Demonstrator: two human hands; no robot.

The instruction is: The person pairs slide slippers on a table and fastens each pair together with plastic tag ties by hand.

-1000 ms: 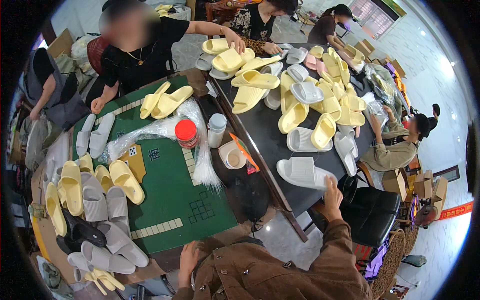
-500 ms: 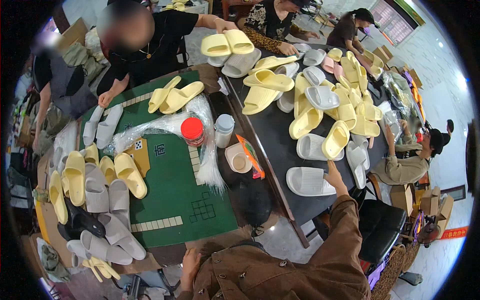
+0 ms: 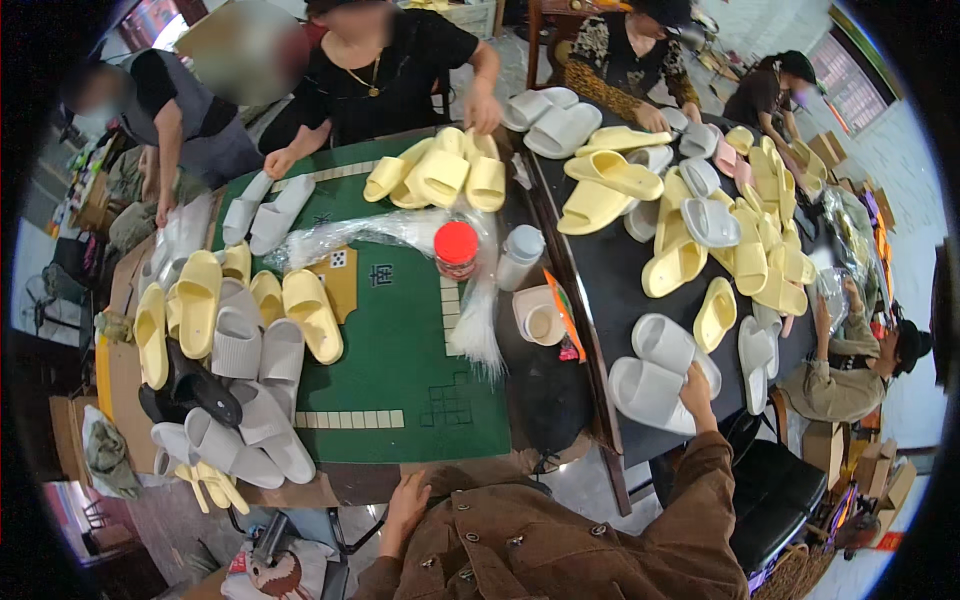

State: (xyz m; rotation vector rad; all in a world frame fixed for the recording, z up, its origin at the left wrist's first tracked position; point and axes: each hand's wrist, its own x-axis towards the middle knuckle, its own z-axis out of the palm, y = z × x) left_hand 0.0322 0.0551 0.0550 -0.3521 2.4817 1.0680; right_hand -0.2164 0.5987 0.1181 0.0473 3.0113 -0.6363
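At the near end of the black table [image 3: 625, 450], my right hand [image 3: 697, 398] is closed on the toe-side edge of a pale grey slide slipper [image 3: 645, 390]. Its fingers overlap the upper. Pressed against it on the far side lies a second pale grey slipper [image 3: 665, 342]. A single yellow slipper [image 3: 715, 315] is just beyond them, and more grey slippers [image 3: 755, 365] lie to the right. My left hand [image 3: 405, 505] rests low by the near edge of the green mat [image 3: 400, 350], fingers loosely extended with nothing in them.
A heap of yellow slippers [image 3: 750, 240] covers the far part of the black table. On the green mat are mixed slippers [image 3: 235, 340], clear plastic bags [image 3: 370, 235] and a red-lidded jar [image 3: 456, 250]. A bottle [image 3: 521, 255] and cup [image 3: 543, 322] stand between. Several people work around.
The two pale grey slippers by my right hand have come together, away from the yellow one. Across the mat, a person has set the lifted yellow pair down beside another. My view has shifted.
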